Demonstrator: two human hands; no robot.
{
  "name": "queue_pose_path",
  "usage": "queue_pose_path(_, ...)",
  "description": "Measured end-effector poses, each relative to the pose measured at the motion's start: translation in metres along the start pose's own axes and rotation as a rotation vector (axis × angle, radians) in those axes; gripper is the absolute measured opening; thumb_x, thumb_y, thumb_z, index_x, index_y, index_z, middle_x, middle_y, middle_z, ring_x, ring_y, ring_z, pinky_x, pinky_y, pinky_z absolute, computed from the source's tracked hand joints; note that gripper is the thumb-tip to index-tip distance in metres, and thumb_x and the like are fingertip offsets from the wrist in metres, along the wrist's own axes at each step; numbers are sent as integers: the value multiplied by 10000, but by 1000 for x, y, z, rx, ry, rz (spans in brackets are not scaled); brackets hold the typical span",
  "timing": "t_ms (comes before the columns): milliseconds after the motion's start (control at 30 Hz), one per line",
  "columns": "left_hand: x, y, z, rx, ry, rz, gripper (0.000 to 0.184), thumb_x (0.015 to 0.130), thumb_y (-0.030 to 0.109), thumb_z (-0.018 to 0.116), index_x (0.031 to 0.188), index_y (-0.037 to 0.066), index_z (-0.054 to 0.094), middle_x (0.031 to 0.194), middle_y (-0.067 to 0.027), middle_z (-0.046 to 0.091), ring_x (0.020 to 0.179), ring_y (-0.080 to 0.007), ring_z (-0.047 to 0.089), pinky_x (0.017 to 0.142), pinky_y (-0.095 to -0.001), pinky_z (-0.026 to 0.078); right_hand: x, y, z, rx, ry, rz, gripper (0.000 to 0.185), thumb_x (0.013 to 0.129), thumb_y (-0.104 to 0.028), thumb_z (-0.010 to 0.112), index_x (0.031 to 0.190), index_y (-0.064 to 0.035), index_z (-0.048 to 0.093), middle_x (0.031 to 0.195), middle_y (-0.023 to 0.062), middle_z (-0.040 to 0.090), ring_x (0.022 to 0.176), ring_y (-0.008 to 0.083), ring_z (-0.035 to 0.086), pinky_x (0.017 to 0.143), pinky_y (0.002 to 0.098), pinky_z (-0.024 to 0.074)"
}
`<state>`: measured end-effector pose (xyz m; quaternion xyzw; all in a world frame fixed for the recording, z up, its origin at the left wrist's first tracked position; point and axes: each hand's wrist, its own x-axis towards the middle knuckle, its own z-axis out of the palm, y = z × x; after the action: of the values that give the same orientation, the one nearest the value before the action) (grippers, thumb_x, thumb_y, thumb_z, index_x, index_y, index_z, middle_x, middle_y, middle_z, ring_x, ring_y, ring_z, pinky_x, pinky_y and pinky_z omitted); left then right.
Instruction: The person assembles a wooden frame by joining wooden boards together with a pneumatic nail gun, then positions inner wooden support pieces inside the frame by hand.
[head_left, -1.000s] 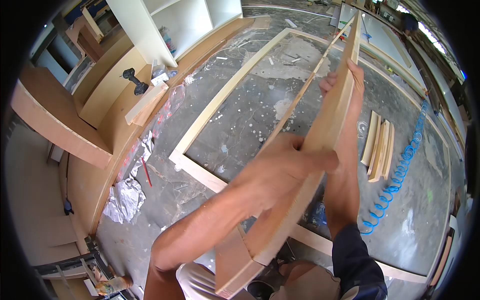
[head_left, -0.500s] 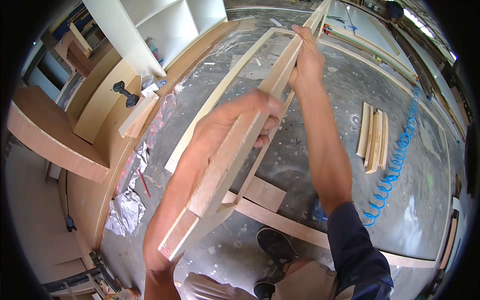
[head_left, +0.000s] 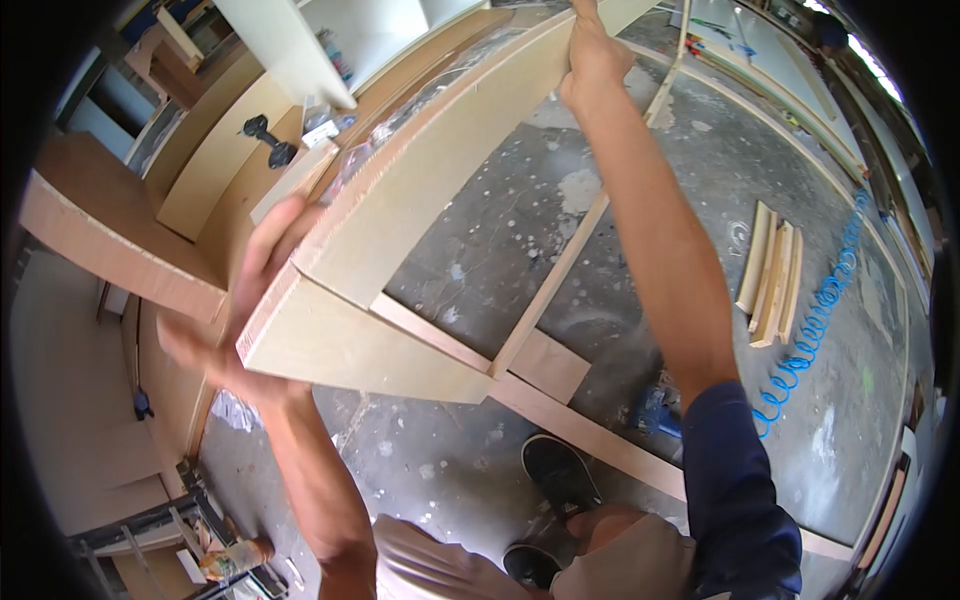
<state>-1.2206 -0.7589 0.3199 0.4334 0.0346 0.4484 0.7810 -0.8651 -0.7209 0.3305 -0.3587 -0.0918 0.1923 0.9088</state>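
Observation:
A light wooden frame (head_left: 425, 175) is tilted up in front of me, its curved plywood side with a rough long edge facing me. At the far upper end my right hand (head_left: 598, 62) is closed around that side. My left hand (head_left: 255, 310) is at the frame's near left corner, fingers spread and partly blurred; its palm seems to rest against the outer side, partly hidden behind the wood. A slim crossbar (head_left: 560, 265) of the frame runs down to the corner block.
On the paint-spotted floor at right lie several short wood strips (head_left: 770, 275) and a coiled blue air hose (head_left: 815, 325). A cordless drill (head_left: 268, 140) and curved wooden panels (head_left: 120, 250) are at left. A white cabinet (head_left: 290, 50) stands at the back.
The frame has turned so its broad curved side faces me. My left hand has moved from gripping the rail to the near left corner, its fingers now spread. My right hand keeps its hold.

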Motion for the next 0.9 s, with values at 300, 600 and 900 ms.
queue_pose_path(300, 11, -15, -27, 842, 542, 287, 439, 825, 79, 808, 1181, -77, 605, 1034, -176, 711, 811, -260, 722, 737, -349, 588, -5, 51, -32, -331, -309, 46, 424, 843, -190, 772, 1131, 79, 614, 1034, 132, 659, 935, 197, 653, 751, 342, 552)
queue_pose_path(600, 53, -8, -120, 824, 598, 255, 357, 829, 116, 795, 1092, -70, 642, 862, -167, 709, 766, -226, 692, 653, -336, 543, -116, 155, -272, -1476, -1515, -505, 567, 727, -378, 827, 1157, -48, 659, 1300, 107, 580, 1318, 276, 445, 1126, 463, 295)
queue_pose_path(900, 71, -32, -224, 674, 732, 169, 354, 793, 28, 798, 1081, -73, 620, 880, -160, 689, 709, -243, 694, 630, -358, 582, -116, 167, -292, -1610, -1559, -432, 631, 616, -526, 834, 989, -53, 647, 1024, 87, 596, 1101, 257, 517, 1040, 405, 341)
